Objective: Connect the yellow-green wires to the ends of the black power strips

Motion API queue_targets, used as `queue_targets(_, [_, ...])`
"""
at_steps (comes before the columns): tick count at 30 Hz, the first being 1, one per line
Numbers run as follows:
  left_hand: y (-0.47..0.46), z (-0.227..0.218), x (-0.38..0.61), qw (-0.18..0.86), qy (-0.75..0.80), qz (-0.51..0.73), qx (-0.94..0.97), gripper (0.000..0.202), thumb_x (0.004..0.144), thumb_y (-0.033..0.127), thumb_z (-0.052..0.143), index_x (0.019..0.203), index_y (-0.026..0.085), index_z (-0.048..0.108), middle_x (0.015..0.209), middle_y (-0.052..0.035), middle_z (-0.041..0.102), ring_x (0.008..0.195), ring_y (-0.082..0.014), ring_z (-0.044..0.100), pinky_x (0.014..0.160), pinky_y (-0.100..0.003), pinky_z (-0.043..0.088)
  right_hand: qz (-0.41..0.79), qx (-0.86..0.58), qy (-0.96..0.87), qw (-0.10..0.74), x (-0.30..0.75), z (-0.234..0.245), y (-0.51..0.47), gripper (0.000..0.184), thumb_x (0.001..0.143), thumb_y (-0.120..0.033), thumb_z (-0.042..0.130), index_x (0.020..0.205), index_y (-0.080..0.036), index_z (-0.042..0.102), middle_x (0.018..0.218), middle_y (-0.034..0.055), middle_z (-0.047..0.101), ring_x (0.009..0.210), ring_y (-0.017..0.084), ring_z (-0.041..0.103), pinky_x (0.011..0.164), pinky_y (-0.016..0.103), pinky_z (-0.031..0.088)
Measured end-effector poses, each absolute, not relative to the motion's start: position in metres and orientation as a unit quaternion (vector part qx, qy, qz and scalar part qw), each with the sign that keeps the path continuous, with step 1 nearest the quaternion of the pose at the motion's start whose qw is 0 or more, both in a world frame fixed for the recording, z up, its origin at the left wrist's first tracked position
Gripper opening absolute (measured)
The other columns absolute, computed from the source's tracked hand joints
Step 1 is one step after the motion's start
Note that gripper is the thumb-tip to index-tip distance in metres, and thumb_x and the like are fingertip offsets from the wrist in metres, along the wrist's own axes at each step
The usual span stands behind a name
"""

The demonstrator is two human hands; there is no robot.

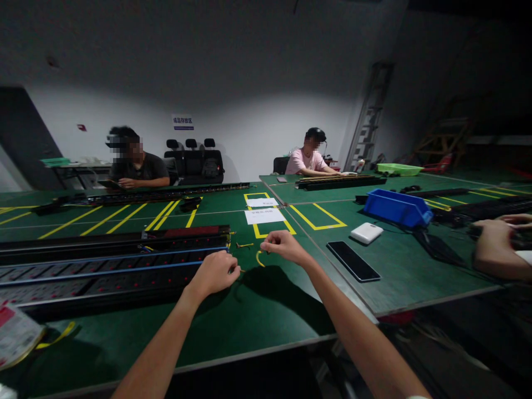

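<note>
My right hand (285,245) is closed in a pinch on a short yellow wire (260,259), which curves down from the fingertips above the green table. Just left of it, my left hand (216,272) has its fingers curled beside the right end of a long black power strip (137,281) with red-dotted sockets. A thin yellowish wire end (243,271) pokes out at the left fingertips; the rest of it is hidden. Another small yellow wire (245,245) with a dark end lies on the table behind the hands, near the end of the strips.
White paper sheets (264,216) lie ahead. To the right are a black phone (353,261), a white box-shaped device (366,233) and a blue bin (398,208). A co-worker's hands (502,244) are at far right; two people sit across. A plastic bag (19,332) lies at left.
</note>
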State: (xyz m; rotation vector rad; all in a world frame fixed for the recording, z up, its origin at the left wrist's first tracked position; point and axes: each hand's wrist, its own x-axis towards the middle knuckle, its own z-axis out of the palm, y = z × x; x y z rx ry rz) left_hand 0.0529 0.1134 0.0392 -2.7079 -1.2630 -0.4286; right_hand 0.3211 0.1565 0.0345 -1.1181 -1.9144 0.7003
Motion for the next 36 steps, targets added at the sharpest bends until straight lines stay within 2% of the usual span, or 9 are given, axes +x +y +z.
queue_targets(18, [0.1125,0.04,0.0536,0.058,-0.417,-0.148,-0.895,0.029,0.093,0.027,0.053,0.067,0.019,0.063,0.071,-0.0048,0.065,0.074,-0.0183,0.059,0.07,-0.03,0.042,0.268,-0.456,-0.778,0.339,0.3197,0.0282,0.157,0.041,0.082,-0.055,0.069,0.08,-0.015,0.077,0.055,-0.0028,0.052,0.051,0.009,0.036,0.049,0.023,0.021])
queue_targets(36, [0.1136,0.0389,0.0531,0.065,-0.422,-0.14,-0.893,0.028,0.092,0.028,0.053,0.068,0.018,0.064,0.073,-0.0051,0.067,0.076,-0.0182,0.06,0.071,-0.03,0.044,0.243,-0.477,-0.768,0.35,0.3156,0.0301,0.1537,0.036,0.083,-0.05,0.068,0.078,-0.016,0.077,0.055,-0.0025,0.054,0.051,0.009,0.039,0.049,0.023,0.022])
